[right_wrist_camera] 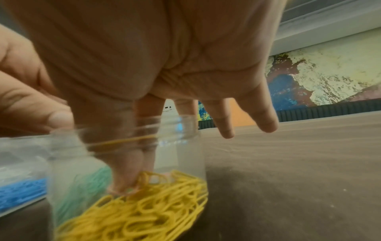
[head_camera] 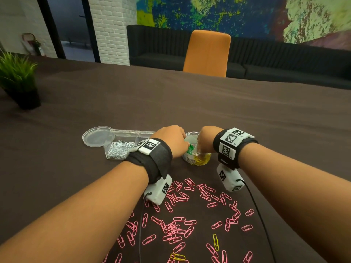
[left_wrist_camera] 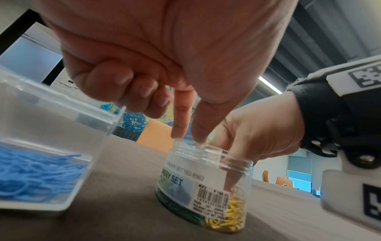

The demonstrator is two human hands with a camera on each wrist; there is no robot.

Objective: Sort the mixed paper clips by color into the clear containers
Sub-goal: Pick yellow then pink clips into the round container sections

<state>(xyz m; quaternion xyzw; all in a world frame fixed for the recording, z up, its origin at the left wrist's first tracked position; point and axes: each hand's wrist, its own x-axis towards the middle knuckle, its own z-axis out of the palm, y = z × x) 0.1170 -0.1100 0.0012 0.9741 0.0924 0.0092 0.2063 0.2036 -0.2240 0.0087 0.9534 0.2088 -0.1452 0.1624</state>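
A round clear jar point(head_camera: 197, 158) point(left_wrist_camera: 206, 163) point(right_wrist_camera: 185, 146) holds green clips point(left_wrist_camera: 179, 210) on its left and yellow clips point(right_wrist_camera: 144, 212) on its right. My left hand point(head_camera: 171, 137) point(left_wrist_camera: 188, 138) pinches the jar's rim with thumb and forefinger. Its other fingers are curled, with a speck of yellow between them. My right hand point(head_camera: 207, 137) point(right_wrist_camera: 128, 185) reaches into the jar, thumb and forefinger tips pinched together on the yellow clips. Its ring and little fingers hang straight outside the jar. Pink clips point(head_camera: 174, 226) lie scattered on the brown table near me.
A clear divided box point(head_camera: 119, 149) with white clips and blue clips point(left_wrist_camera: 31, 179) stands left of the jar, beside a round lid point(head_camera: 96, 138). Two loose yellow clips point(head_camera: 215, 242) lie among the pink. A potted plant point(head_camera: 19, 80) stands far left, an orange chair point(head_camera: 207, 54) beyond the table.
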